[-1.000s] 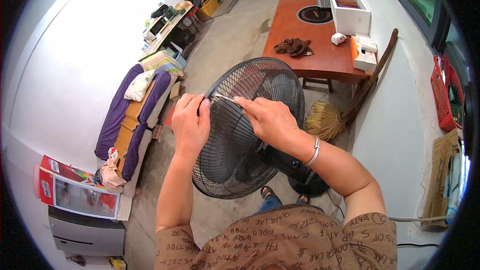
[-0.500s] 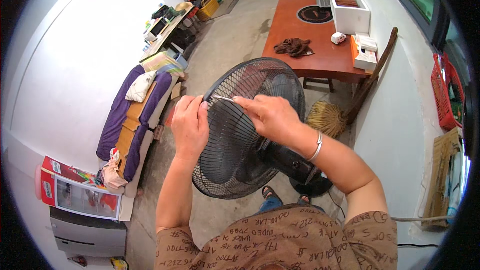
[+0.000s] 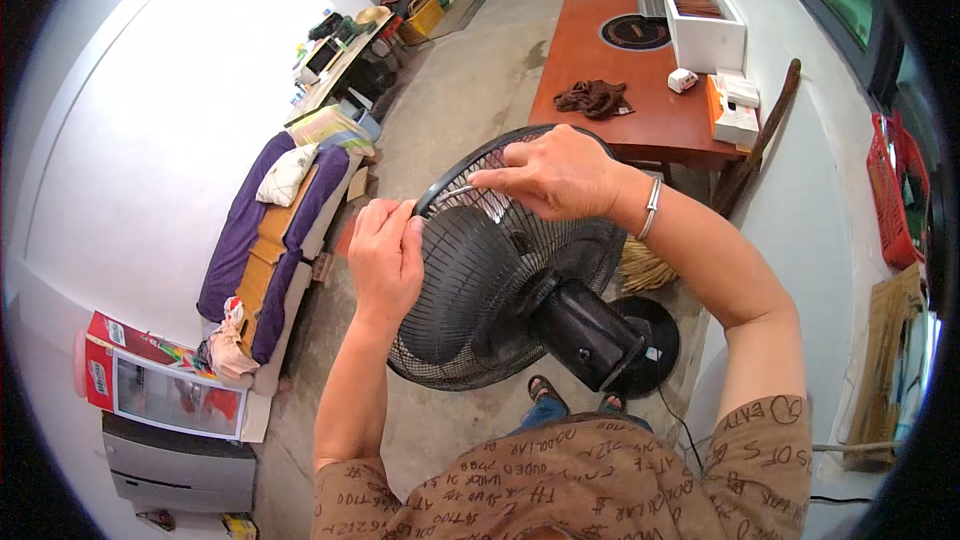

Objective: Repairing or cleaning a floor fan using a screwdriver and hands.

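A black standing fan [image 3: 450, 280] is in front of me, its wire guard tilted toward me and its motor housing [image 3: 590, 335] toward my feet. My left hand [image 3: 388, 252] is closed on the left edge of the guard's rim, thumb and fingers pinching it. Over the upper part of the guard, my right hand [image 3: 560, 175] is closed on a thin silvery tool [image 3: 456, 194]. That tool's far end lies at the rim, close to my left fingertips. Its exact kind is too small to make out.
The fan's round base [image 3: 655, 340] stands by my feet. Beyond the fan is a red-brown table [image 3: 570, 45] with a brown cloth [image 3: 592, 98] and a white box [image 3: 708, 40]. A straw broom [image 3: 645, 268] leans at the right wall. A purple-covered sofa [image 3: 235, 240] stands left.
My right hand has moved up and a little right with the thin silvery tool, turning at the wrist. The fan's motor housing shows more fully now. My left hand keeps hold of the rim.
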Demonstrator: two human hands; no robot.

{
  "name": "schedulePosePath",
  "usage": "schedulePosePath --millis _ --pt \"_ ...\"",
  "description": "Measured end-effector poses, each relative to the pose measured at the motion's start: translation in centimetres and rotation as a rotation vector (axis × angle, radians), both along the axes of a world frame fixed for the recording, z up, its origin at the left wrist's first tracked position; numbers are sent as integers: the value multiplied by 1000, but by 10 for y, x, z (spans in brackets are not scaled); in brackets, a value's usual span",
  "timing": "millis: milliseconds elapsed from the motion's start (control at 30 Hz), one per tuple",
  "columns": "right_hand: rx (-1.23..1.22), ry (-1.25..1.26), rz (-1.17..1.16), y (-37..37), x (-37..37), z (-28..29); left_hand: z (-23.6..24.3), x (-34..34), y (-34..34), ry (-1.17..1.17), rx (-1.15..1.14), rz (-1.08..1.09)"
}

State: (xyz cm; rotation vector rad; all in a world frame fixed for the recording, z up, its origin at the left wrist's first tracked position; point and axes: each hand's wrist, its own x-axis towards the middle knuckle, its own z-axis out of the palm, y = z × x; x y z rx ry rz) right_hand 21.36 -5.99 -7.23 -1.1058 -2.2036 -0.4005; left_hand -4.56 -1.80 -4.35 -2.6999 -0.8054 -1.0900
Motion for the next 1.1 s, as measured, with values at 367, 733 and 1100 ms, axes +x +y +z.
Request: schedulePosePath --millis 367,733,1100 --pt "-113 78 93 14 -1 3 0 -2 2 -7 -21 1" --pt "-361 106 -217 -43 -48 38 1 3 -1 -27 -9 4" --pt "-188 -12 -248 -28 -57 20 -4 -9 0 -39 -19 27"
